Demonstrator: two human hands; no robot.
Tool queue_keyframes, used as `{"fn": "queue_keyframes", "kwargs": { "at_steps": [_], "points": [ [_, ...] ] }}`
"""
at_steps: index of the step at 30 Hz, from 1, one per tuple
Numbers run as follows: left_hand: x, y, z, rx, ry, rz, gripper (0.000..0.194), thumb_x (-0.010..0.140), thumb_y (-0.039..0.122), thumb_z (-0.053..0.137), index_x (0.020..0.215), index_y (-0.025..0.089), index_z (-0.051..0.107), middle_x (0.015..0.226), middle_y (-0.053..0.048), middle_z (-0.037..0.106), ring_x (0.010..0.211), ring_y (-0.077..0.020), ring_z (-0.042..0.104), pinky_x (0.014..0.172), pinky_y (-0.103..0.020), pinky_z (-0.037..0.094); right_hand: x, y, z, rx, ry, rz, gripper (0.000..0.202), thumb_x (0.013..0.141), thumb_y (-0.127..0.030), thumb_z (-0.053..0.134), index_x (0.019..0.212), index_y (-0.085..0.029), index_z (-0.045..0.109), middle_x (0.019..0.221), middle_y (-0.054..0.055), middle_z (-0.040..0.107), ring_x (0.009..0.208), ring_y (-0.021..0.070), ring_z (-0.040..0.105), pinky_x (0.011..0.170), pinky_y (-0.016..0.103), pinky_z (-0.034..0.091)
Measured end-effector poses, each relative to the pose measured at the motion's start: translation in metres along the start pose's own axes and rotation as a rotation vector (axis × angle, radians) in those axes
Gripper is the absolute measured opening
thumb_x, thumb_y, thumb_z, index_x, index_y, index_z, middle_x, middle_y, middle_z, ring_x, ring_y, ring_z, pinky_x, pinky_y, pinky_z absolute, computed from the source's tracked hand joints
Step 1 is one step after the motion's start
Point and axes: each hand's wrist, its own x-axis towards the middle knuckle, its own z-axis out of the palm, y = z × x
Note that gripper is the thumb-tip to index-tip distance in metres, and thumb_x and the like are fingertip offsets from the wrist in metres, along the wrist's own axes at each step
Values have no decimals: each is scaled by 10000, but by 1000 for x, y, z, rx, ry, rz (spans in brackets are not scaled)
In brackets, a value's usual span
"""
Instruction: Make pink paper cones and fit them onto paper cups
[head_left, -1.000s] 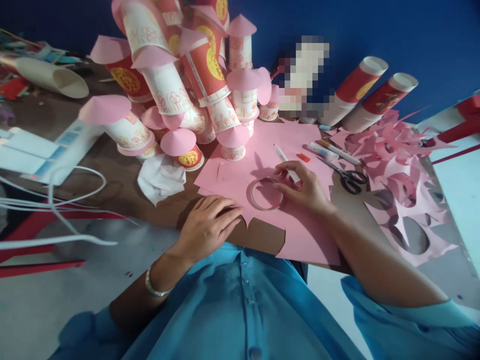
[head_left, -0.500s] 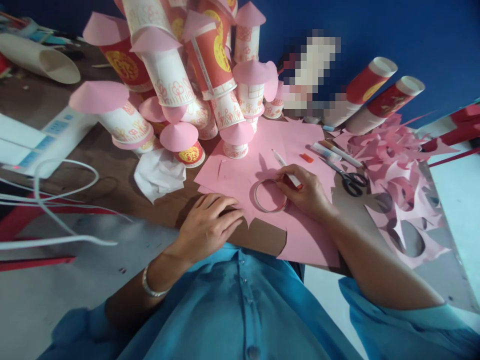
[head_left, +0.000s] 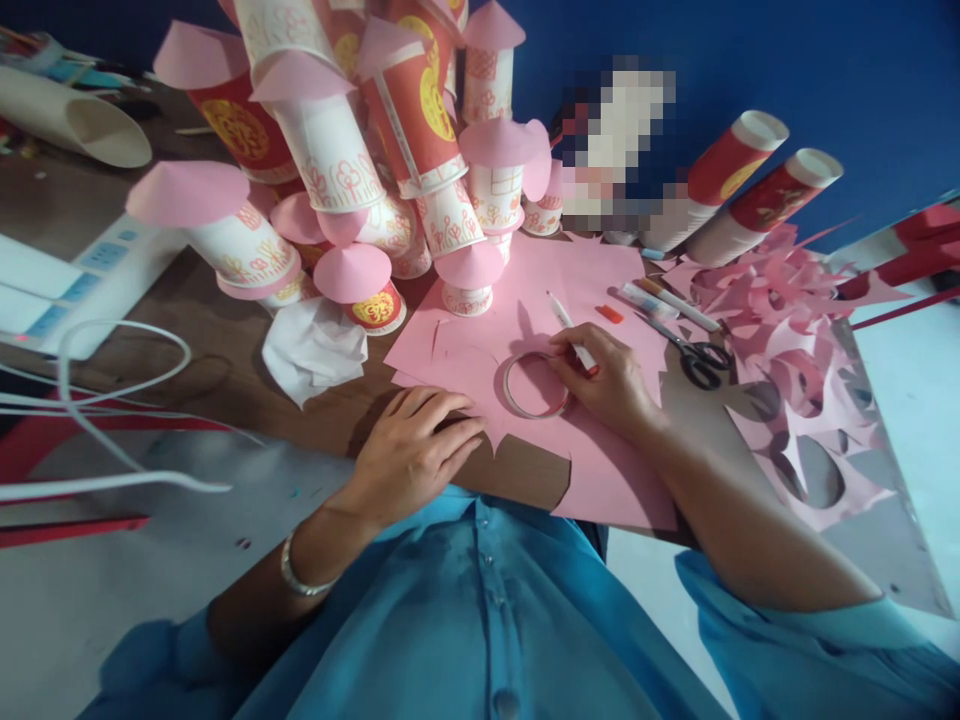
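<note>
A craft table crowded with cups, scraps and tools sits in front of you.

Ahead of you rises a tower of paper cups [head_left: 360,150], red and white, many capped with pink paper cones. A crumpled white tissue [head_left: 311,348] lies at its foot on the brown table [head_left: 187,300]. To your right, black-handled scissors [head_left: 694,355] rest beside two capped markers [head_left: 667,300] and a small red cap [head_left: 609,313]. Beyond them you see a heap of pink paper offcuts [head_left: 795,330], with round holes cut out, and two red rolled tubes [head_left: 757,185] leaning against the blue wall [head_left: 750,50]. At your far left lie a cream cardboard tube [head_left: 71,120] and looping white strips [head_left: 105,400].
</note>
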Motion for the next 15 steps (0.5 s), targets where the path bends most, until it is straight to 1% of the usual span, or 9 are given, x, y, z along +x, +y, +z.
{"fn": "queue_keyframes", "kwargs": {
  "at_steps": [4, 11, 15],
  "points": [
    [0, 0, 0, 8, 0, 5, 137, 1006, 210, 674, 1085, 244, 781, 1120, -49, 777, 1014, -228, 674, 906, -411, 527, 0, 0, 0, 5, -7, -4, 142, 964, -241, 654, 1095, -273, 699, 935, 35, 729, 832, 209, 706, 774, 353, 601],
    [0, 0, 0, 26, -6, -4, 130, 1000, 213, 681, 1080, 248, 778, 1111, -49, 780, 1003, -236, 683, 897, -415, 538, 1, 0, -1, -12, -21, -31, 150, 959, -216, 659, 1091, -270, 705, 921, 26, 727, 826, 198, 702, 756, 328, 588],
    [1, 6, 0, 38, 13, 0, 144, 998, 185, 672, 1115, 206, 753, 1100, -65, 782, 1005, -237, 708, 896, -416, 567, 1, 0, -1, 10, 0, -39, 153, 965, -220, 650, 1105, -257, 699, 917, 30, 731, 836, 199, 706, 746, 327, 583]
  ]
}}
